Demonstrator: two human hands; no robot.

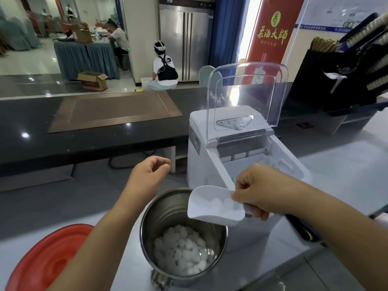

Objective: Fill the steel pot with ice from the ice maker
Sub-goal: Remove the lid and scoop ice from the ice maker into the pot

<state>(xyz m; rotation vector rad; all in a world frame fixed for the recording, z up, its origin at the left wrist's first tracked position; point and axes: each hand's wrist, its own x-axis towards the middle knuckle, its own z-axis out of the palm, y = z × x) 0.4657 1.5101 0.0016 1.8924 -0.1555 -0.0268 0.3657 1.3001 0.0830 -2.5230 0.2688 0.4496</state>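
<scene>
The round, shiny steel pot [159,223] is sitting at lower centre on the pale bench [294,269], part-filled with white ice lumps [182,248], just below-left of the right hand [258,192]. That grip is clenching a white plastic scoop [212,206] that is carrying ice over the pot's rim. The left hand [147,175] is hovering with its grip released, fingers loosely curled.

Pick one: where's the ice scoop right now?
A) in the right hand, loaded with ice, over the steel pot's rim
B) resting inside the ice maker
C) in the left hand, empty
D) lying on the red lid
A: the right hand grips the white scoop, which carries ice cubes above the rim of the steel pot; the left hand holds nothing.
</scene>
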